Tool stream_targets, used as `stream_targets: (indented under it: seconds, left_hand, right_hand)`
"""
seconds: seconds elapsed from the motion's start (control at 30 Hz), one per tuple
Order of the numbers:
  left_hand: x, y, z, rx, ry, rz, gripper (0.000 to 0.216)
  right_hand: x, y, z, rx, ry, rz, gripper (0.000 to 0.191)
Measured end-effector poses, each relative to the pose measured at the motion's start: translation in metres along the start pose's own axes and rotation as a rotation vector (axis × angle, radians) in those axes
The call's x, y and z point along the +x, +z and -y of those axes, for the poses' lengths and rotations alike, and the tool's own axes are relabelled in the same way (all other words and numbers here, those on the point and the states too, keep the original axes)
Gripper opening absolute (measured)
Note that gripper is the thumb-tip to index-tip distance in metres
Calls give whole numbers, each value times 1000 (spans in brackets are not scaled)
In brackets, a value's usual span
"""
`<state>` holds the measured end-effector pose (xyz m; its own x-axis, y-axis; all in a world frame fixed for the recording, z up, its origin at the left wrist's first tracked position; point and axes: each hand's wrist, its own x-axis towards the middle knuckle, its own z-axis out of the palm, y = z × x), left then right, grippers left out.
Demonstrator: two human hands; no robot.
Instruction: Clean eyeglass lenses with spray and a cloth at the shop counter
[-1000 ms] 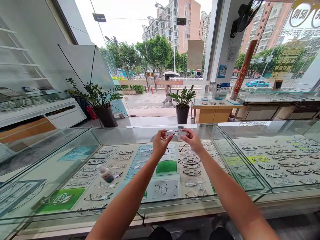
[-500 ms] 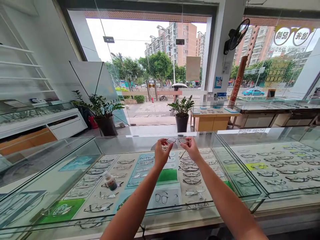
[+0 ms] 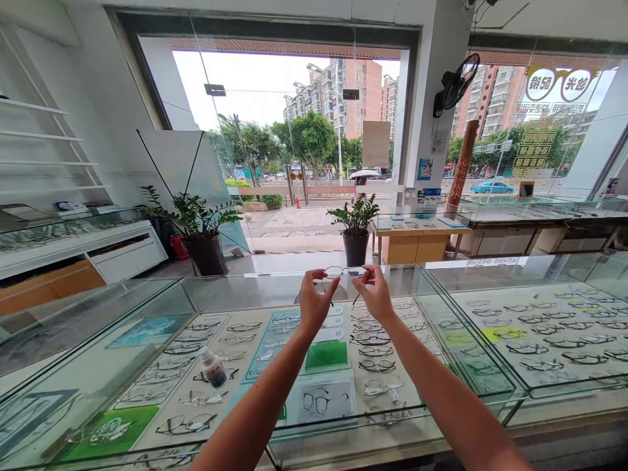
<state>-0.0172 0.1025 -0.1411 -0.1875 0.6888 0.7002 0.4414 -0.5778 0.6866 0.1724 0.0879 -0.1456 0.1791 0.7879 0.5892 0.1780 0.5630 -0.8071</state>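
Thin dark-rimmed eyeglasses with clear lenses (image 3: 345, 270) up above a flat, clear-glass display case (image 3: 235, 285), front outward, slim temples slanting down. Bare left hand (image 3: 314, 297): thumb and fingers pinch one end of the frame. Bare right hand (image 3: 377, 296): same pinch, opposite end. Below: smooth green rectangular panel (image 3: 326, 355); rounded white bottle with printed label (image 3: 212, 369), left.
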Motion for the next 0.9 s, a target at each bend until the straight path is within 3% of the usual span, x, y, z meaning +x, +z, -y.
stream_targets:
  seconds: [0.17, 0.27, 0.33, 0.47, 0.63, 0.73, 0.9]
  left_hand:
    - [50, -24, -80, 1, 172, -96, 46]
    - [60, -36, -125, 24, 271, -142, 45]
    - [57, -41, -144, 57, 301, -165, 44]
    - [46, -47, -154, 135, 338, -186, 44]
    - [41, -59, -153, 234, 356, -174, 45]
    - [36, -65, -156, 285, 340, -108, 44]
    - [29, -69, -161, 252, 342, -119, 46]
  right_hand:
    - [35, -22, 90, -47, -166, -35, 47]
    - [39, -37, 139, -163, -283, -92, 41]
    - [34, -43, 157, -253, -336, -141, 39]
    - [25, -48, 164, -391, -403, -191, 38]
    - [21, -55, 163, -580, -503, -156, 37]
    - [15, -60, 168, -643, -504, -135, 35]
    - [6, -64, 175, -705, -511, -123, 34]
